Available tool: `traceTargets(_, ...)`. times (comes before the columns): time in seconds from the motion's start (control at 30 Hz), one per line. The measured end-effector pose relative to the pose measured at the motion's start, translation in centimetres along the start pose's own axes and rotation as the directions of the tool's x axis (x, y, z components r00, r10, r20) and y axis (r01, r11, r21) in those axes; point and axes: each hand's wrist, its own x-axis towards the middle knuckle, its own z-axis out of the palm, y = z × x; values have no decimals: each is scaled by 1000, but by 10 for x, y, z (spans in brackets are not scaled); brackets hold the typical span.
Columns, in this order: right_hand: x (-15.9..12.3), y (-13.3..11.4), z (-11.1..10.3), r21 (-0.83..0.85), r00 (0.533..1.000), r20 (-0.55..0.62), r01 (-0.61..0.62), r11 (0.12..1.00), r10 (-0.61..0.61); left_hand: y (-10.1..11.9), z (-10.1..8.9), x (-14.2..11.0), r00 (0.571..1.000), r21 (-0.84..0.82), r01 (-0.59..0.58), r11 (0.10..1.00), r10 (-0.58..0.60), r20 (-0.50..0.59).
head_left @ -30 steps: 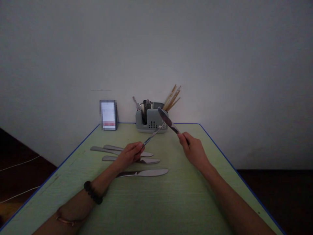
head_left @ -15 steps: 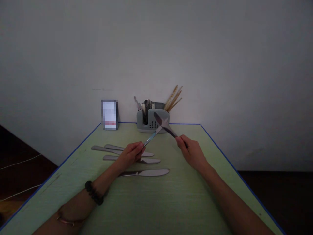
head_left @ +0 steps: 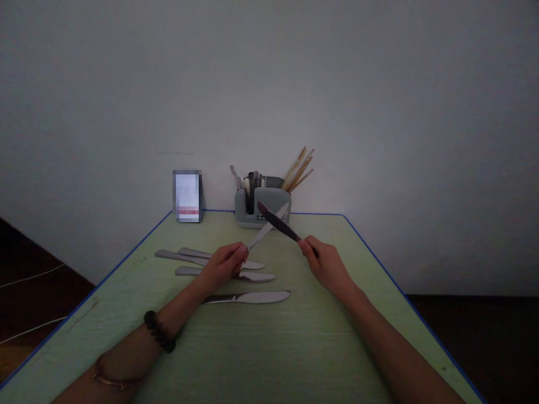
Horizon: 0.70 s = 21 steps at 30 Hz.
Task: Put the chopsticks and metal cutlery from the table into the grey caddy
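My left hand [head_left: 225, 262] is closed around the handle of a table knife [head_left: 261, 234], its blade slanting up to the right. In my right hand [head_left: 326, 262] is a second table knife [head_left: 281, 223], darker in this light and slanting up to the left. The two blades cross in front of the grey utensil holder [head_left: 242, 216]; I cannot tell whether they touch. Beneath and around my left hand several more table knives lie on the table, among them a near knife [head_left: 263, 297] and one above it [head_left: 261, 276]. My left hand and forearm hide parts of them.
The green table [head_left: 295, 348] has a blue edge and stands against a white wall [head_left: 357, 112]. The holder contains utensils and several wooden chopsticks [head_left: 298, 171]. At the back left a device with a lit, blurred screen [head_left: 187, 196] stands upright.
The right-hand knife has turned and shifted slightly left, its blade now lower and darker. The left-hand knife's blade has tilted a little. Both hands keep their grip.
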Motion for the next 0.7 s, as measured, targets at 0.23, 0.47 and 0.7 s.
traceTargets(0.23, -1, 1, 6, -13, 1000, 3, -7, 1000, 8, -1, 0, 2, 999, -109, 31, 994, -30, 11)
traceTargets(0.47, -4, -8, 14, -99, 999, 49, 11, 995, -7, 11, 3, 0, 999, -104, 32, 994, -32, 6)
traceTargets(0.7, -2, -7, 10, -126, 997, -40, -70, 990, 66, 3, 2, 1, 1000, -45, 23, 999, -22, 11)
